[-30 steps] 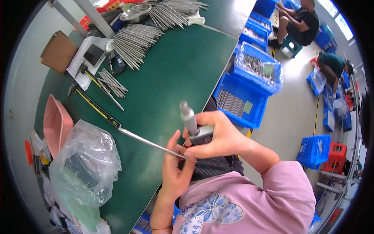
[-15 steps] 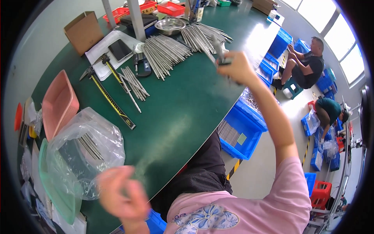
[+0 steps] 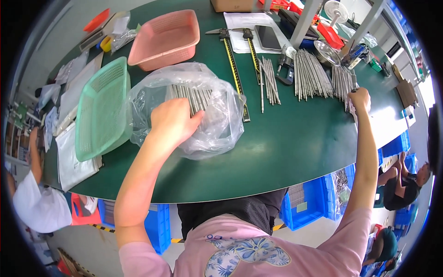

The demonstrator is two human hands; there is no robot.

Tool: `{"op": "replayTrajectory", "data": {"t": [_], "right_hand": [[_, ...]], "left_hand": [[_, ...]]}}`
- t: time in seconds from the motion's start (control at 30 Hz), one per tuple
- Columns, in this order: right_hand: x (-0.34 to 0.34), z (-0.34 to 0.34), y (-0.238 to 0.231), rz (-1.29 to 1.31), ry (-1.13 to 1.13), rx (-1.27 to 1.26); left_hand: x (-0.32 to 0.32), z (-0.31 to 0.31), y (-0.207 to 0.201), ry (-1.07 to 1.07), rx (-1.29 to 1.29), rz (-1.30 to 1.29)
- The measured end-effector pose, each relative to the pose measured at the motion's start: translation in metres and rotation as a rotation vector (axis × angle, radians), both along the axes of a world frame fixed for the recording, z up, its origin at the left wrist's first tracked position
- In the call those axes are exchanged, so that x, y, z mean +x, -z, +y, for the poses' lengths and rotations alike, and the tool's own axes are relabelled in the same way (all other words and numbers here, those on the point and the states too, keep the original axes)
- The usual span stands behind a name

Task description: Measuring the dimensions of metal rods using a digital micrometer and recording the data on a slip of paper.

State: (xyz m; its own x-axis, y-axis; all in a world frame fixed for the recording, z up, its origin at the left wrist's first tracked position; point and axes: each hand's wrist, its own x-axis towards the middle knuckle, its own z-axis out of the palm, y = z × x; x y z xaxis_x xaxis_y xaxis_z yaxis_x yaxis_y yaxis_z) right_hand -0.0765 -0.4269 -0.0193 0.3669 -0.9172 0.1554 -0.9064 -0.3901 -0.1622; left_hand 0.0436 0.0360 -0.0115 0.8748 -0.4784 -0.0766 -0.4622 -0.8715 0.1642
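Observation:
My left hand [image 3: 173,117] reaches into a clear plastic bag [image 3: 221,134], over a bundle of thin metal rods [image 3: 196,97]. Its thumb rests at the rods' near ends, and the other fingers are hidden. Off to the right, my right hand [image 3: 360,99] is closed round a grey metal tool [image 3: 354,79] that looks like a micrometer; its grey end sticks up from the fist. Just left of that hand, a row of metal rods [image 3: 341,85] lies on the green table.
Beyond the bag stand a pink basket [image 3: 164,53] and a green basket [image 3: 94,122]. Two calipers [image 3: 234,67], a phone [image 3: 267,38], another micrometer [image 3: 286,69] and a large rod pile [image 3: 311,76] lie farther right. Blue crates [image 3: 307,217] are below the table edge.
My left hand has moved from beside the bag onto the rods inside it. The view has turned left. My right hand still holds the grey tool.

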Motion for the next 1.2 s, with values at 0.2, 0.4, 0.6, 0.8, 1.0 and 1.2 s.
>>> {"op": "replayTrajectory", "data": {"t": [0.2, 0.4, 0.6, 0.8, 1.0, 1.2], "right_hand": [[-0.019, 0.015, 0.001, -0.128, -0.145, -0.137], [-0.054, 0.071, -0.001, -0.400, -0.401, -0.036], [-0.108, 0.175, 0.001, -0.948, -0.422, 0.712], [-0.135, 0.249, 0.022, -1.431, -0.466, 1.546], [-0.138, 0.277, 0.031, -1.573, -0.233, 1.946], [-0.144, 0.278, 0.042, -1.634, -0.057, 1.962]], "left_hand": [[0.020, -0.013, 0.000, 0.007, 0.023, 0.150], [0.046, 0.013, -0.007, -0.065, -0.449, 0.727], [-0.025, 0.066, -0.026, 0.189, -1.089, 1.224], [-0.128, 0.045, 0.006, 0.405, -1.004, 1.577], [-0.150, -0.030, 0.042, 0.476, -1.257, 1.307], [-0.156, -0.040, 0.054, 0.437, -1.263, 1.335]]}}
